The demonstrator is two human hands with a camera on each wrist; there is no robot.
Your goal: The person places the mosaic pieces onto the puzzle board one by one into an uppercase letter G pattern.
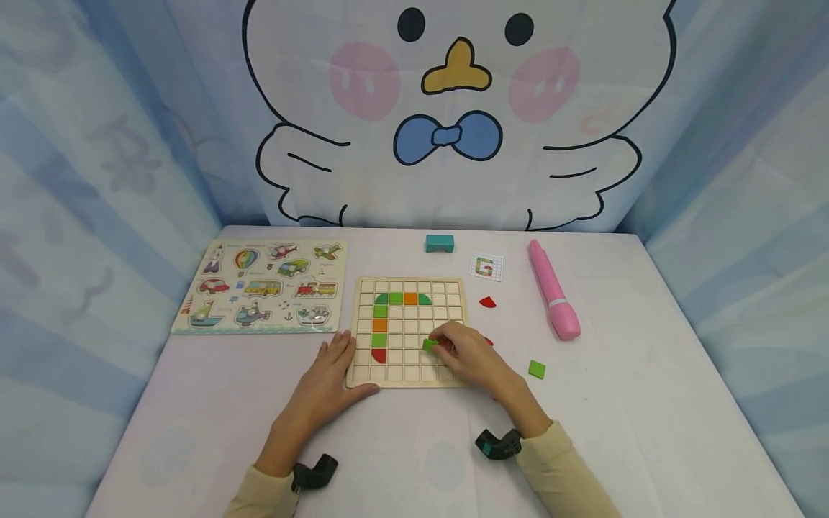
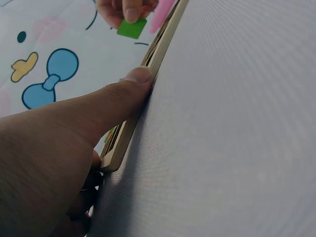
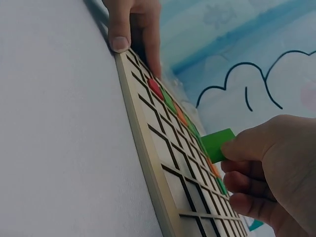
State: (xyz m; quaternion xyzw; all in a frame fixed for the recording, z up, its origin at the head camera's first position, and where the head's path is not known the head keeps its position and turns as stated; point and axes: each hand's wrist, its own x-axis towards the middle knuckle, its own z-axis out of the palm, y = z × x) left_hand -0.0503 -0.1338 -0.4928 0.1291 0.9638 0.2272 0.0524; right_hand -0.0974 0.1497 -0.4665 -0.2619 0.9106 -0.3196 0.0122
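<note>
A wooden grid board (image 1: 411, 373) lies flat in the middle of the table. Coloured tiles sit in its cells: a top row of green and orange pieces, then a left column running down to a red rounded tile (image 1: 378, 355). My right hand (image 1: 469, 352) pinches a green square tile (image 3: 216, 144) between thumb and fingers, tilted over the board's right half. At the board's front left corner, my left hand (image 1: 330, 378) rests with its fingers along the left side and its thumb (image 2: 138, 75) against the front edge.
Right of the board lie a red piece (image 1: 488, 302), a loose green tile (image 1: 537, 370) and a thick pink pen-shaped object (image 1: 555, 291). Behind it are a small pattern card (image 1: 486, 267) and a teal block (image 1: 440, 244). A vehicle picture puzzle (image 1: 262, 288) lies at the left.
</note>
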